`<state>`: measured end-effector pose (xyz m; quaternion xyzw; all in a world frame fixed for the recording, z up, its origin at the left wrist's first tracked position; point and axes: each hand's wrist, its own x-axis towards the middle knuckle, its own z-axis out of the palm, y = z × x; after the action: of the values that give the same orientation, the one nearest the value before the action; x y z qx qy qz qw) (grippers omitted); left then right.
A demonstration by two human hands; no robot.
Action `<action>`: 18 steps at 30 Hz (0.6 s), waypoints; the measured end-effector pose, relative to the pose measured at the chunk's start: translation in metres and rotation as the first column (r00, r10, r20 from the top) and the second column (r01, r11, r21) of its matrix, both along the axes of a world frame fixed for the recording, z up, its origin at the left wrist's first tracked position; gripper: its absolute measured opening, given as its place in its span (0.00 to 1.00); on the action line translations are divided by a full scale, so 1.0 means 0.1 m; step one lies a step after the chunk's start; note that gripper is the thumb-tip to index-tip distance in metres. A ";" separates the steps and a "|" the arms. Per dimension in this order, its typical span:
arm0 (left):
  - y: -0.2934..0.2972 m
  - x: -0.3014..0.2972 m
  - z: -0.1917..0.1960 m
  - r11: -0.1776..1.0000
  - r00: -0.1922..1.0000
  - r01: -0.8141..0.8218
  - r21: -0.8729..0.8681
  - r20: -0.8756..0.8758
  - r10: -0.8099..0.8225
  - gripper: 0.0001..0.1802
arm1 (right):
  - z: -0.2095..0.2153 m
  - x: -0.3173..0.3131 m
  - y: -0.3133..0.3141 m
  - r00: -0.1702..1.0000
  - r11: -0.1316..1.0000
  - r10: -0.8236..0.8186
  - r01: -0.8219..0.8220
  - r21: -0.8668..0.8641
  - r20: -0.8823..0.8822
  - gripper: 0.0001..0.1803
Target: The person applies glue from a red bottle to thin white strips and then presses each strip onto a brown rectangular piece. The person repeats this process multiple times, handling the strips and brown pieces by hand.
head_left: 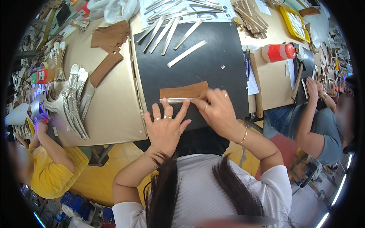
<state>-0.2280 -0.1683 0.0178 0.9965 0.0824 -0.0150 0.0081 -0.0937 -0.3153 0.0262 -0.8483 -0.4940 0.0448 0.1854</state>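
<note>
A: What stands at the far left, from where we are?

B: A person in a yellow top [57, 173], with forearms at the edge of the counter [110, 121]. Just beyond lie silvery braided straps [76, 97], bunched together; farther along, several flat brown pieces [110, 36] overlap, and a longer one lies nearer.

A: And in the middle?

B: A black mat [216, 68]. Silvery strips [167, 36] lie at slants across its far part, some over a printed sheet [228, 8]. On the near part lies one brown panel [184, 91], flat, with a narrow silvery strip [175, 100] along its near edge.

A: The left hand [166, 127]?

B: Fingers spread wide, palm down. Two fingertips touch the narrow strip, one toward each end; this grip presses from above and clasps nothing.

A: The right hand [216, 112]?

B: Fingers bent and drawn in, at the strip's right end, beside the panel's right corner. Whether that grip pinches the strip or merely touches it, I cannot tell.

A: Farther right?

B: A red-and-pink bottle [276, 52] lying on its side, a yellow tray [286, 19] of pale pieces beyond it, then another person's hands [314, 88] at a second dark mat [304, 57].
</note>
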 end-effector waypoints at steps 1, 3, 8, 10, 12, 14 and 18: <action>0.01 0.00 0.00 1.000 1.000 -0.003 -0.015 0.006 0.003 0.34 | -0.03 -0.03 -0.01 0.998 0.998 0.037 -0.039 0.047 0.044 0.14; 0.06 -0.02 0.01 1.000 1.000 0.004 -0.016 0.013 -0.003 0.35 | -0.03 -0.05 -0.07 0.992 0.994 0.074 -0.081 0.070 0.101 0.21; 0.30 -0.10 0.20 0.978 0.984 -0.162 -0.130 -0.098 0.150 0.36 | 0.03 0.02 -0.07 0.996 0.991 0.085 -0.087 0.101 0.026 0.17; 0.38 -0.05 0.27 0.959 0.975 -0.202 -0.199 0.047 0.215 0.29 | 0.04 0.08 0.01 0.996 0.987 0.080 -0.073 0.143 -0.045 0.16; 0.47 0.06 0.28 0.928 0.956 -0.148 -0.341 0.192 0.223 0.24 | 0.03 0.13 0.13 0.988 0.980 0.055 -0.026 0.195 -0.143 0.14; 0.50 0.20 0.25 0.897 0.968 -0.016 -0.442 0.217 0.124 0.17 | 0.01 0.15 0.24 0.985 0.986 -0.010 0.039 0.163 -0.172 0.13; 0.56 0.45 0.12 0.771 0.986 0.042 -0.636 0.150 0.070 0.14 | 0.00 0.18 0.32 0.970 0.991 -0.107 0.122 0.058 -0.219 0.11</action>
<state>-0.1826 -0.1124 0.0299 0.9318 0.0789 0.0407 0.3518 -0.0760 -0.2831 0.0264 -0.8583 -0.4226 0.1080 0.2702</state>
